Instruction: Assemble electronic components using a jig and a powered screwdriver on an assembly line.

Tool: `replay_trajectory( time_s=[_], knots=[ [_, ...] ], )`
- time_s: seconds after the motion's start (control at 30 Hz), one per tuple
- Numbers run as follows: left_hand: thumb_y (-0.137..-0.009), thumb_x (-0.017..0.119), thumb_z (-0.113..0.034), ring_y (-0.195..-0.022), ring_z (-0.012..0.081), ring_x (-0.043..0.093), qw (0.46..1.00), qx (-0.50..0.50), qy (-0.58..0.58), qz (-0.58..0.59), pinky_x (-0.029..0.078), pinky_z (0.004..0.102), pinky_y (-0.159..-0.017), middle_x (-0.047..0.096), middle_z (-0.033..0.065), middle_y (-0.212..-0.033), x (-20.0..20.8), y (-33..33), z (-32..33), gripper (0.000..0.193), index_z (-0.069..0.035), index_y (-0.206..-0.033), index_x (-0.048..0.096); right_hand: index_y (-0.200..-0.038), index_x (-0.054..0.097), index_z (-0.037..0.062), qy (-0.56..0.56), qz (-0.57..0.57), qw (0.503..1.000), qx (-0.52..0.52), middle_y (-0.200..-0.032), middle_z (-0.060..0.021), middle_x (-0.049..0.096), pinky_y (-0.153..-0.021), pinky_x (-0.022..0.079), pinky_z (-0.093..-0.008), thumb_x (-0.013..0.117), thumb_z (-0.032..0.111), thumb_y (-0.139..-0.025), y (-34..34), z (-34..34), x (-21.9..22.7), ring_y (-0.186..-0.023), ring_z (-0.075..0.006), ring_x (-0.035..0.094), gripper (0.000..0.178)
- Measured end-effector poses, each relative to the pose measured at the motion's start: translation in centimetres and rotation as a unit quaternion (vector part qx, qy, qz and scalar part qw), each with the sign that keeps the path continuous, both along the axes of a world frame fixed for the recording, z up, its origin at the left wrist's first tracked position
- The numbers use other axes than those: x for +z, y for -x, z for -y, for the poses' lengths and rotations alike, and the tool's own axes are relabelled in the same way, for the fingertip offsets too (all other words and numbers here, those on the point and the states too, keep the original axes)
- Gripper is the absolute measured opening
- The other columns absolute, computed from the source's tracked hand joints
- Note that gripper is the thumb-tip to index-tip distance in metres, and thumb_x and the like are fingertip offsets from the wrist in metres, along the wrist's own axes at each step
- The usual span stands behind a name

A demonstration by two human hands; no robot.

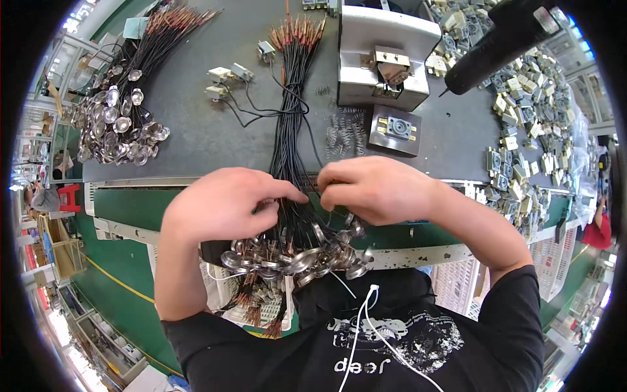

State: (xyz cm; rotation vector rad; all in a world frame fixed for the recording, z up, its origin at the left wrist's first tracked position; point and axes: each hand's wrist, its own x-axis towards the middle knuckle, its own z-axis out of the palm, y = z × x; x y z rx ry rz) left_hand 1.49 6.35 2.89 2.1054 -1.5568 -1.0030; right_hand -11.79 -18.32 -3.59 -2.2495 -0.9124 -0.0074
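A thick bundle of black wires [290,140] runs from the bench over its near edge. Its far end has copper-coloured tips, and round silvery metal caps [300,261] hang at the near end. My left hand [225,202] is closed on the bundle's left side, its index finger lying across the wires. On the right, my right hand [372,193] has bent fingers pinched at what looks like a single black wire; the fingertips partly hide it. A few small white-and-grey switch blocks [228,75] are joined to wires looped over the bundle.
Another capped wire bundle [124,124] lies at the left. Loose springs [345,130] are beside a dark block fixture [395,130] holding a switch part. Behind it stands a metal press fixture [388,59]. A black power screwdriver [496,49] hangs over heaped switch parts [535,111].
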Motion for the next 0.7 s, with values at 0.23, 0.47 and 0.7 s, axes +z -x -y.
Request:
replay_trajectory(
  time_s=[0.23, 0.47, 0.7],
  knots=[
    [-0.084, 0.06, -0.012, -0.085, 0.0361, 0.067, 0.998, -0.023, -0.046, 0.027, 0.054, 0.0462, -0.078, 0.069, 0.0167, -0.087, 0.5, 0.8, 2.5, 0.03, -0.01, -0.111, 0.073, -0.106, 0.069, 0.0103, 0.016, 0.076, 0.996, -0.042, -0.113, -0.0097, 0.064, -0.081, 0.056, -0.0388, 0.065, 0.012, -0.079, 0.6, -0.6, -1.1, -0.101, -0.0276, 0.066, 0.027],
    [-0.085, 0.06, -0.013, -0.084, 0.0363, 0.067, 0.997, -0.05, -0.056, -0.004, 0.053, 0.0464, -0.076, 0.068, 0.0158, -0.086, -0.3, -0.1, 3.1, 0.02, -0.007, -0.101, 0.071, -0.106, 0.069, 0.0098, 0.041, 0.136, 0.989, -0.033, -0.117, -0.0104, 0.065, -0.081, 0.058, -0.0352, 0.066, 0.016, -0.081, 0.9, -1.2, -1.2, -0.107, -0.0265, 0.068, 0.026],
    [-0.084, 0.061, -0.012, -0.075, 0.0343, 0.066, 0.999, -0.039, -0.007, -0.032, 0.052, 0.0443, -0.069, 0.066, 0.0145, -0.081, -0.8, 0.0, 3.1, 0.013, -0.005, -0.092, 0.069, -0.11, 0.069, 0.0085, 0.055, 0.122, 0.991, -0.017, -0.116, -0.0118, 0.066, -0.082, 0.059, -0.0355, 0.066, 0.015, -0.08, 0.8, -1.0, -0.5, -0.107, -0.0273, 0.069, 0.031]
  ],
)
